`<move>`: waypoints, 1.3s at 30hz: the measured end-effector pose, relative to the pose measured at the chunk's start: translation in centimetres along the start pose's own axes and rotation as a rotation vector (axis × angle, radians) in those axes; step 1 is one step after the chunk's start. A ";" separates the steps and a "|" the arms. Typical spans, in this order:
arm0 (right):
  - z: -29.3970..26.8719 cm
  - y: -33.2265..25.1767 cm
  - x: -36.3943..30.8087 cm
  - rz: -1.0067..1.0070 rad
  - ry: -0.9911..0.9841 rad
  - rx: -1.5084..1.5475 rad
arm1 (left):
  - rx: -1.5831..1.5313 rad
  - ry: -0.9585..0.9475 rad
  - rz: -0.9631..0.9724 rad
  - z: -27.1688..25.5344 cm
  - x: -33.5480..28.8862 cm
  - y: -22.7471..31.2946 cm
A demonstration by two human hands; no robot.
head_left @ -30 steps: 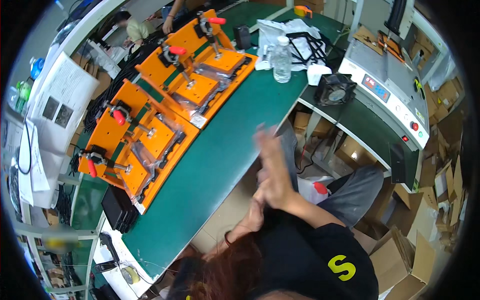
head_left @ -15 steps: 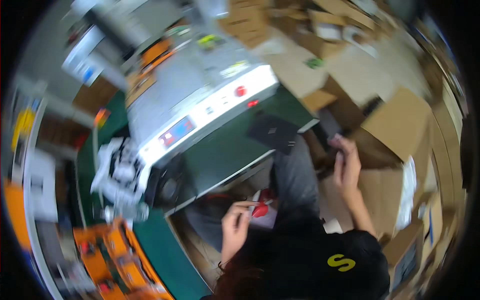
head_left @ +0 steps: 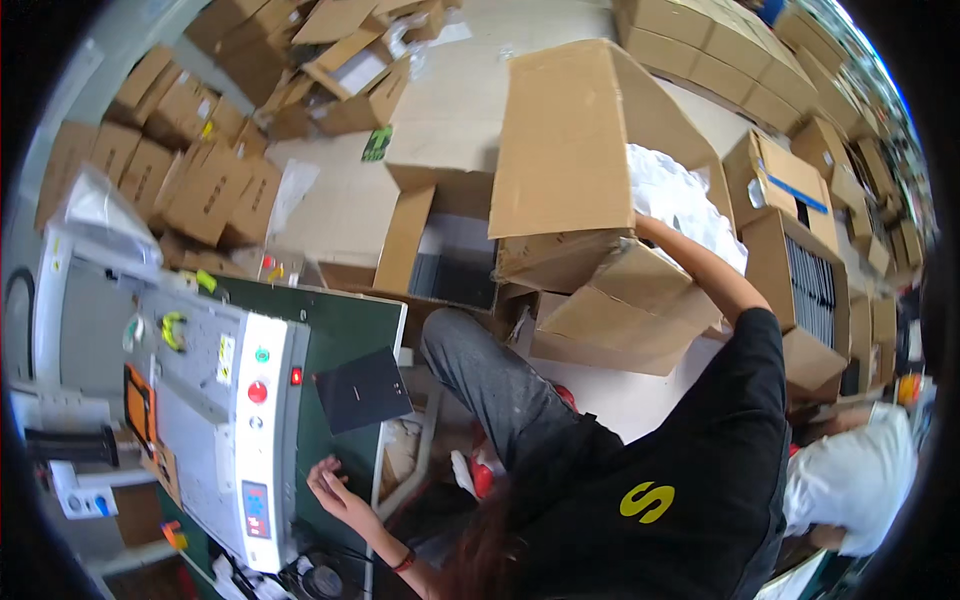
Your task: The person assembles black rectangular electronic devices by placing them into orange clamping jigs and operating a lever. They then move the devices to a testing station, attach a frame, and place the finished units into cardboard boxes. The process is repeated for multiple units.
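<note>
My left hand point(head_left: 340, 495) is over the edge of the green worktop point(head_left: 350, 325), fingers loosely bent and apart, holding nothing. Just beyond it lies a flat black square panel point(head_left: 362, 392), its right edge near the worktop's rim. On the right, my right forearm point(head_left: 712, 268) reaches into a large open cardboard box point(head_left: 565, 140). A flap hides that hand's fingers, so what they touch cannot be seen. White crumpled plastic wrapping point(head_left: 672, 190) fills the box's mouth beside the arm.
A white machine with buttons and a small screen point(head_left: 262, 430) stands left on the worktop. An open box point(head_left: 405, 240) holds dark flat pieces. Another box point(head_left: 790, 345) holds a row of dark panels. A person in a white top point(head_left: 850, 480) is at the lower right.
The view has swung toward the boxes on the right. My right hand, earlier raised in the air, has gone into the large box. My left hand has moved from over my lap to the worktop.
</note>
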State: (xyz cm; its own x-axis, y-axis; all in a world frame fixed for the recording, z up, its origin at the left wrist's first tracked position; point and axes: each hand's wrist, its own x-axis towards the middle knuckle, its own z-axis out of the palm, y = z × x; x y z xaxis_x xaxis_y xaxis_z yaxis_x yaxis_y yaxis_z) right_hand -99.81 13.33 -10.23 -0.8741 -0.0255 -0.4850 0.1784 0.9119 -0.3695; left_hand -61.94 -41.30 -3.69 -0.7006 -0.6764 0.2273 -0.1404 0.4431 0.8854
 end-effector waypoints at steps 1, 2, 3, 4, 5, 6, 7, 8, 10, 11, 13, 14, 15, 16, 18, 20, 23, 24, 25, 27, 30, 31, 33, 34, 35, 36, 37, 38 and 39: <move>0.5 1.8 1.0 0.029 -0.009 -0.094 | 0.033 -0.024 -0.021 1.0 0.3 0.5; 0.6 2.5 2.1 0.027 -0.020 -0.179 | 0.000 0.007 -0.028 1.3 0.0 0.3; 0.7 2.9 3.3 0.019 -0.023 -0.251 | -0.004 0.021 -0.024 1.3 -0.2 0.0; 0.6 3.5 4.2 0.010 -0.022 -0.313 | -0.006 0.034 -0.014 1.1 -0.2 -0.1; 0.4 4.0 4.9 0.004 -0.019 -0.363 | -0.002 0.050 -0.021 1.2 -0.2 0.0; 0.3 4.3 5.6 -0.005 -0.015 -0.404 | 0.004 0.070 -0.029 1.1 -0.4 0.3; 0.1 4.7 6.0 -0.015 -0.009 -0.437 | 0.026 0.057 -0.043 1.0 -0.4 0.4; -0.4 5.2 6.3 -0.022 0.001 -0.458 | 0.019 0.067 -0.035 1.2 -0.3 0.8; -1.7 6.1 6.3 -0.033 0.037 -0.479 | 0.018 0.052 -0.003 1.4 -0.1 0.6; -2.5 6.5 6.0 -0.044 0.060 -0.473 | 0.035 0.057 -0.005 1.5 0.0 0.9; -5.0 7.8 4.9 -0.071 0.129 -0.434 | 0.073 0.043 0.000 1.9 0.0 1.1; -6.1 8.0 4.0 -0.101 0.175 -0.394 | 0.116 0.033 -0.007 2.3 -0.2 2.1; -7.4 8.0 2.6 -0.149 0.240 -0.340 | 0.300 0.005 0.129 2.9 -0.3 3.0; -8.5 7.2 0.8 -0.226 0.331 -0.272 | 0.392 -0.048 0.321 3.7 -0.4 3.6; -9.6 4.7 -4.8 -0.410 0.556 -0.205 | 0.498 -0.207 0.417 6.3 -0.4 6.0; -10.0 0.3 -10.6 -0.068 0.751 0.287 | 0.642 -0.345 0.446 9.5 0.0 8.4; -8.2 4.8 -11.7 -0.274 0.725 0.168 | 0.871 -0.342 0.522 11.6 0.6 7.8; -7.6 5.4 -12.2 -0.148 0.604 0.212 | 0.897 -0.371 0.512 11.2 0.8 7.5; -6.9 7.1 -13.1 -0.122 0.671 -0.094 | 0.918 -0.412 0.564 10.7 1.2 7.1; -5.5 1.1 -16.8 -0.028 0.902 -0.610 | 0.918 -0.473 0.595 8.1 1.7 5.9; -1.8 -13.6 -23.0 -0.487 1.314 0.197 | 0.884 -0.485 0.486 5.5 2.4 5.4; 2.6 -14.7 -22.7 -0.573 1.348 0.357 | 0.864 -0.469 0.444 5.1 2.2 5.2; 8.7 -22.1 -21.7 -0.883 1.015 0.083 | 0.827 -0.461 0.399 5.4 2.4 4.9; 11.7 -27.6 -18.6 -0.922 0.852 0.411 | 0.881 -0.431 0.379 4.8 1.8 4.5; 14.8 -29.6 -14.2 -0.799 0.643 0.699 | 0.901 -0.434 0.387 4.7 1.9 4.5; 17.4 -30.6 -9.4 -0.554 0.619 0.915 | 0.928 -0.415 0.404 4.7 1.6 4.5; 20.0 -30.3 -3.3 -0.381 0.641 1.013 | 0.947 -0.404 0.421 4.9 1.8 3.9; 22.4 -29.2 2.6 -0.220 0.711 0.841 | 0.931 -0.413 0.400 5.5 2.2 4.1; 23.9 -28.3 8.2 0.242 0.735 0.651 | 0.916 -0.434 0.393 6.0 2.5 4.6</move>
State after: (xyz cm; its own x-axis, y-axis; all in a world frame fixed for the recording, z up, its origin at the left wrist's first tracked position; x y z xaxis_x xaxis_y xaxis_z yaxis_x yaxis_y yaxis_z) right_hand -101.23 -22.51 -22.66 -0.8041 0.5895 -0.0766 0.4073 0.4525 -0.7933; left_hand -68.60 -37.40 -1.46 -0.9729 -0.2052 0.1070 -0.1945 0.9755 0.1026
